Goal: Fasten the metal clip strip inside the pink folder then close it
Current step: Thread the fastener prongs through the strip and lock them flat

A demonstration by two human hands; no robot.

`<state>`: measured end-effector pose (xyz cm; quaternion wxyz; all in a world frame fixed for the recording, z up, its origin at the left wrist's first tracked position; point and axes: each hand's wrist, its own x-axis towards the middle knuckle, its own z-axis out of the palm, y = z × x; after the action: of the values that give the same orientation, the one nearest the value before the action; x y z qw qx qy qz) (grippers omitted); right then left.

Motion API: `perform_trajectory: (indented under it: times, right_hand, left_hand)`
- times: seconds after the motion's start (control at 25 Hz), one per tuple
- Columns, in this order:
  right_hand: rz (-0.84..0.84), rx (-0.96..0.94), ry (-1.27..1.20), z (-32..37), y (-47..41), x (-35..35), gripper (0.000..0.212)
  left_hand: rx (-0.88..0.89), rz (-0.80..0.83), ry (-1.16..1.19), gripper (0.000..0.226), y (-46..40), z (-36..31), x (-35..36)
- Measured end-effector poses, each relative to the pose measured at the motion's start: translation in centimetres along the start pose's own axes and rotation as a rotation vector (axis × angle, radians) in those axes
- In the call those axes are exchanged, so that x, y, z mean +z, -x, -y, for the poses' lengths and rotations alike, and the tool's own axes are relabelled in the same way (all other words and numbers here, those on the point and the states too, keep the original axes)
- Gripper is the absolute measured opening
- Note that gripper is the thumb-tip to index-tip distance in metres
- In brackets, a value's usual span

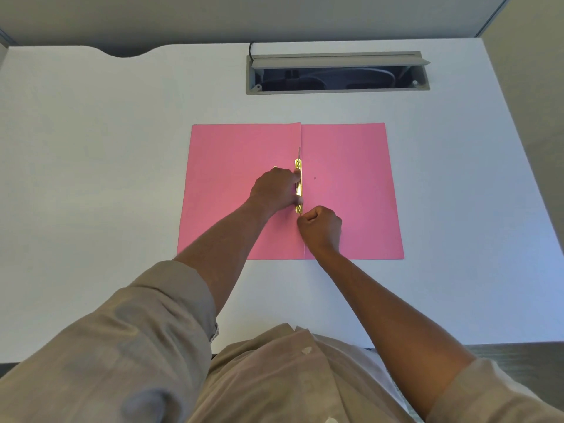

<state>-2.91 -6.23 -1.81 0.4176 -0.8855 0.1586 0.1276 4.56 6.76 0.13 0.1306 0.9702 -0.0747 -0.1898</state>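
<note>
The pink folder [345,190] lies open and flat on the white desk [91,178], its centre crease running away from me, and the brass metal clip strip [298,190] sits along that crease, near the middle of the folder. My left hand [274,189] presses down on the strip from the left of the crease, fingers curled over it; how tightly they grip I cannot tell. My right hand [320,228] is balled almost shut just below the strip's near end, seemingly pinching a thin prong there, though the prong itself is too small to make out. By my reckoning the fastening step is under way; next the prongs need bending flat and locking, then one cover folds over the crease.
</note>
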Motion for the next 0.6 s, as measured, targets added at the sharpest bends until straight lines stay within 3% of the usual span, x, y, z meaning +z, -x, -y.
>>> perform_trajectory:
  times: [0.4,0.52,0.6]
  right_hand:
    - [-0.057,-0.011,-0.042,-1.5,1.1,-0.5,0.008]
    - [-0.157,-0.189,0.059,-1.7,0.2,-1.6,0.008]
    - [-0.219,-0.332,0.202,-1.8,-1.8,-2.7,0.021]
  left_hand:
    - [0.005,-0.025,-0.017,0.055,0.0,0.0,0.1]
    - [0.002,-0.038,-0.034,0.058,0.2,-0.1,0.1]
    - [-0.007,-0.034,-0.039,0.056,0.1,-0.1,0.1]
